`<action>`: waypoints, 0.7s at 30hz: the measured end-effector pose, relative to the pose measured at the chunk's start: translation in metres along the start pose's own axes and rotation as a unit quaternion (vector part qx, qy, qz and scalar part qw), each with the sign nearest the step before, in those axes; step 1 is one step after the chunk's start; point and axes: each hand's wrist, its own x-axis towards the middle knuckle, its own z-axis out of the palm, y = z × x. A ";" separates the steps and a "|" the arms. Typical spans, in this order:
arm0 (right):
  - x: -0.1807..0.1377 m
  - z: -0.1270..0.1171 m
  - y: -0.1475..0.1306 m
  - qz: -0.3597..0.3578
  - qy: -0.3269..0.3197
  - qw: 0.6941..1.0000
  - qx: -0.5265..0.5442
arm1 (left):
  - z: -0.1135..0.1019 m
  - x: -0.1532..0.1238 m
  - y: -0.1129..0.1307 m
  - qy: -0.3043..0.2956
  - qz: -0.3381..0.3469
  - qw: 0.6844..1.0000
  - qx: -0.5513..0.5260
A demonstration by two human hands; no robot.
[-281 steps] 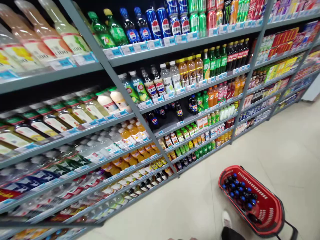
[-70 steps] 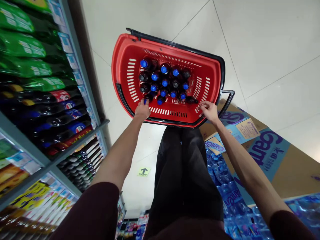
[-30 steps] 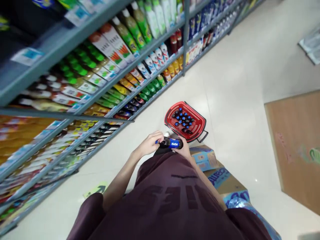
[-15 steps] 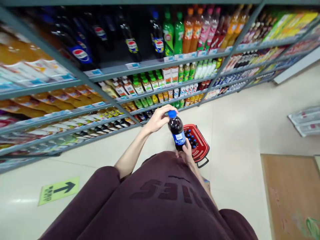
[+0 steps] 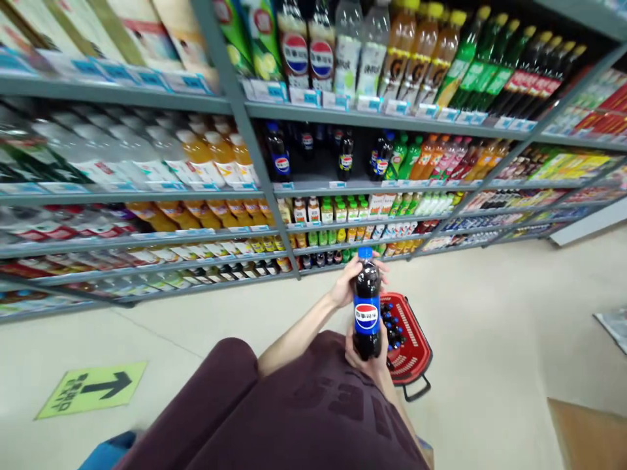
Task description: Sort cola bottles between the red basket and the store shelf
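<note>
I hold a dark cola bottle (image 5: 367,307) with a blue cap and a blue label upright in front of me. My left hand (image 5: 349,282) is wrapped round its neck and shoulder. My right hand (image 5: 366,362) grips its base from below. Just behind the bottle, on the floor, stands a red shopping basket (image 5: 414,339) with several blue-capped cola bottles in it. On the shelf ahead, a few matching cola bottles (image 5: 345,154) stand in a partly bare bay.
Long grey shelves (image 5: 313,189) packed with drink bottles run across the view. A green floor sticker with an arrow (image 5: 91,389) lies at the lower left. A brown cardboard sheet (image 5: 588,431) lies at the lower right on the pale tiled floor.
I took one cola bottle out of the basket with both hands, stood up and turned it from lying sideways to upright. My view has risen toward the shelves.
</note>
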 end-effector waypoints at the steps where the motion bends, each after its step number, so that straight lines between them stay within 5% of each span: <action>1: 0.002 0.003 0.006 -0.012 -0.003 1.000 0.012 | -0.003 -0.006 0.003 0.000 -0.002 1.000 -0.010; 4: 0.007 0.012 0.022 -0.057 -0.030 0.996 0.061 | -0.006 -0.024 0.018 -0.015 -0.006 1.000 -0.015; 9: 0.008 0.023 0.032 -0.089 -0.204 0.966 0.131 | 0.003 -0.062 0.038 -0.095 -0.050 0.992 0.061; 12: 0.013 0.027 0.041 -0.100 -0.241 0.960 0.098 | 0.004 -0.092 0.039 -0.115 -0.064 0.985 0.108; 17: 0.031 0.056 0.066 -0.115 -0.261 0.957 0.060 | -0.008 -0.141 0.051 -0.085 -0.068 0.977 0.181; 21: 0.036 0.095 0.075 -0.123 -0.349 0.928 0.035 | -0.015 -0.166 0.071 -0.056 -0.074 0.978 0.186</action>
